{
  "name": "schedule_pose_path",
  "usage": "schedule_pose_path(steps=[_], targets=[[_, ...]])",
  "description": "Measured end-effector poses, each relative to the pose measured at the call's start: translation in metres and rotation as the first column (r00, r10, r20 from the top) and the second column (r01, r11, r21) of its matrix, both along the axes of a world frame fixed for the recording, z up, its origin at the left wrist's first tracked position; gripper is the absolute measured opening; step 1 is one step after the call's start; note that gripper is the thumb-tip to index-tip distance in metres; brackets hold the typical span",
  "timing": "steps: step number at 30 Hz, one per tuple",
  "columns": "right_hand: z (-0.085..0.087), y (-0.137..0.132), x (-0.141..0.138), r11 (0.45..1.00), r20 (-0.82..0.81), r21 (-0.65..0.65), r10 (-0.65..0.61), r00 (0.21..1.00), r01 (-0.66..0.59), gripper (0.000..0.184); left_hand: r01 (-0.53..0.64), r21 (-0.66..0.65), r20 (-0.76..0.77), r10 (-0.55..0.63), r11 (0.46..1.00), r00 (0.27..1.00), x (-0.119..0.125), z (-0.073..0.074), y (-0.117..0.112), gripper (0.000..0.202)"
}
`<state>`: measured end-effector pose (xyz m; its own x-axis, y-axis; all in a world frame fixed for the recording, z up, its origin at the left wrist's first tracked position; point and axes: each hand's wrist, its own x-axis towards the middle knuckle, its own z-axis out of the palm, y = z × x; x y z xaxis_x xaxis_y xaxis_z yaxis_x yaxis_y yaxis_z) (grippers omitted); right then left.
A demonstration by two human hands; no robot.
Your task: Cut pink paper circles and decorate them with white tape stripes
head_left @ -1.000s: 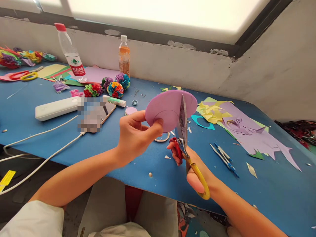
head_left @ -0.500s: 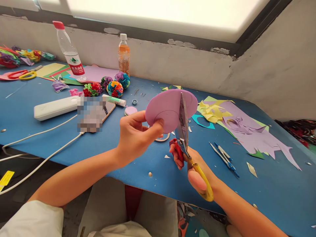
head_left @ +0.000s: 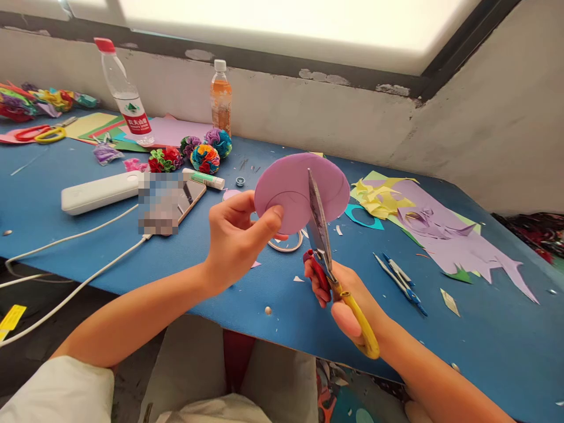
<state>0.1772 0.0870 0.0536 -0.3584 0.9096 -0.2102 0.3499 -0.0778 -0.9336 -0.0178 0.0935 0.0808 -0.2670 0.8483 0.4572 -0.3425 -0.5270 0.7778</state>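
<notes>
The red label [head_left: 136,119] on the clear water bottle [head_left: 118,79] reads 农夫山泉; nothing else is legible.

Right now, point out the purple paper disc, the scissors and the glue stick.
purple paper disc [head_left: 286,188], head view, flat face
scissors [head_left: 319,226], head view, blade
glue stick [head_left: 205,178], head view, middle of barrel

Two bottles [head_left: 124,94], two scissors [head_left: 318,226], perhaps four pompoms [head_left: 205,158]
</notes>
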Motion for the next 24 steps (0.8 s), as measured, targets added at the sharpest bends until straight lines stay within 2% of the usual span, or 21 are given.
schedule_pose_path(steps=[8, 17, 24], targets=[[0.001, -0.001, -0.001, 1.0, 0.051, 0.009, 0.002, 0.999, -0.002, 0.058, 0.0, 0.014, 0.004, 0.0, 1.0, 1.0, -0.001, 0.0, 0.002, 0.017], [-0.008, 0.004, 0.006, 0.984, 0.106, 0.164, 0.059, 0.993, -0.076, 0.058, -0.028, 0.044, 0.039, 0.026, 0.999, 0.999, -0.003, 0.001, 0.006, 0.019], [-0.006, 0.003, 0.005, 0.978, 0.128, 0.181, 0.079, 0.989, -0.102, 0.059, -0.068, 0.055, 0.023, 0.066, 0.996, 0.998, -0.004, 0.001, 0.007, 0.022]])
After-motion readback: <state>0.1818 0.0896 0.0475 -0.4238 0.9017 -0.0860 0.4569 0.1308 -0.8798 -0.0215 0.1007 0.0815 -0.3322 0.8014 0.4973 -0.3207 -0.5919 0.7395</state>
